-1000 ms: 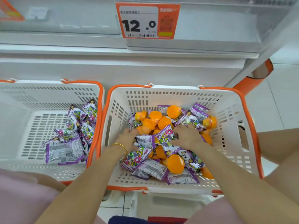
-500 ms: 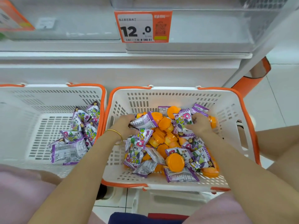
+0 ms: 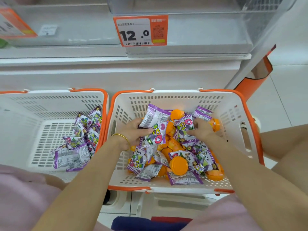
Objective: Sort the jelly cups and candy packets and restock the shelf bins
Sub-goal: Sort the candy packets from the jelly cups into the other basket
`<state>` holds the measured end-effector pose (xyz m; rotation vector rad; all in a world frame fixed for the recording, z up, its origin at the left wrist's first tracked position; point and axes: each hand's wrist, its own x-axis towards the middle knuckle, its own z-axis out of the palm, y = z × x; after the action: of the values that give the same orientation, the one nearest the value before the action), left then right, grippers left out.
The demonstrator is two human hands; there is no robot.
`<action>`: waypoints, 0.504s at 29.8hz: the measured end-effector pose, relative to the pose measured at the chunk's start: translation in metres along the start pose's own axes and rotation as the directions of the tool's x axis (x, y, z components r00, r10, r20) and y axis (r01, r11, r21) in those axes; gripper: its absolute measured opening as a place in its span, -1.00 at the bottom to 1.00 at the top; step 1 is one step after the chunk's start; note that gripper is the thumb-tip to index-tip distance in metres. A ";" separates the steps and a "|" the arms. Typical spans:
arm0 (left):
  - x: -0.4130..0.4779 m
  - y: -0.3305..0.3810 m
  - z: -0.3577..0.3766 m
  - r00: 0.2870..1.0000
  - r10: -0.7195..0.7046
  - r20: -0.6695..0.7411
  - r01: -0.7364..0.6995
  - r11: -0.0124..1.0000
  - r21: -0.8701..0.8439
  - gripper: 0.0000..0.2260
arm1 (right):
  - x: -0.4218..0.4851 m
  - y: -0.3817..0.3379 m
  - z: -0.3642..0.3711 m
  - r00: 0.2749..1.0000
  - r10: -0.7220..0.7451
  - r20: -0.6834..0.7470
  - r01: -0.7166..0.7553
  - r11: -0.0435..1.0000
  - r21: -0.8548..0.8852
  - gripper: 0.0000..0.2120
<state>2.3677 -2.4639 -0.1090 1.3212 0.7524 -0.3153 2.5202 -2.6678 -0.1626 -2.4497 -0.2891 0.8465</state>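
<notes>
Both hands have lifted since the earlier pictures: they were low in the heap, and now they are raised above it with purple packets in their grip.

Across the top runs the white shelf [image 3: 116, 64], and on it stands a clear shelf bin [image 3: 208, 30]. Below it two white baskets with orange rims stand side by side and touch each other. The right basket [image 3: 175, 94] holds a mixed heap of orange jelly cups [image 3: 179, 165] and purple candy packets [image 3: 191, 158]. The left basket [image 3: 50, 99] holds only a sorted pile of purple packets [image 3: 80, 145], which lies against its right wall.

The left hand [image 3: 131, 132] is over the left part of the heap. Its fingers are curled round a small bunch of packets [image 3: 155, 124], which stick up and to the right of the hand. The right hand [image 3: 200, 129] is over the far right part of the heap. Its fingers are bent and pinch one packet [image 3: 184, 125] with the letters Q on it. The two held bundles are near each other, almost touching, above some jelly cups.

An orange price tag [image 3: 140, 30] reading 12.0 hangs on the front of the bin. A thin gold bracelet [image 3: 122, 138] sits on the left wrist.
</notes>
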 end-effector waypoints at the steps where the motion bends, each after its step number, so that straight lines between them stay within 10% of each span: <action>1: 0.000 0.000 0.000 1.000 -0.003 0.012 0.004 0.998 -0.062 -0.77 | -0.001 -0.001 -0.001 1.000 0.009 -0.029 -0.008 0.999 0.050 -0.64; 7: -0.001 -0.002 -0.001 0.998 -0.021 0.059 0.040 0.939 -0.341 -0.75 | -0.010 0.000 -0.024 0.968 0.175 -0.181 -0.073 0.883 0.464 -0.70; 15: 0.009 -0.052 0.019 0.943 -0.331 -0.035 0.333 0.941 0.058 -0.54 | -0.037 0.025 -0.018 0.886 0.400 0.233 -0.463 0.780 0.421 -0.60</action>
<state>2.3482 -2.4930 -0.1531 1.2564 0.9962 -0.5975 2.5030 -2.7097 -0.1451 -2.0198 0.4203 1.1205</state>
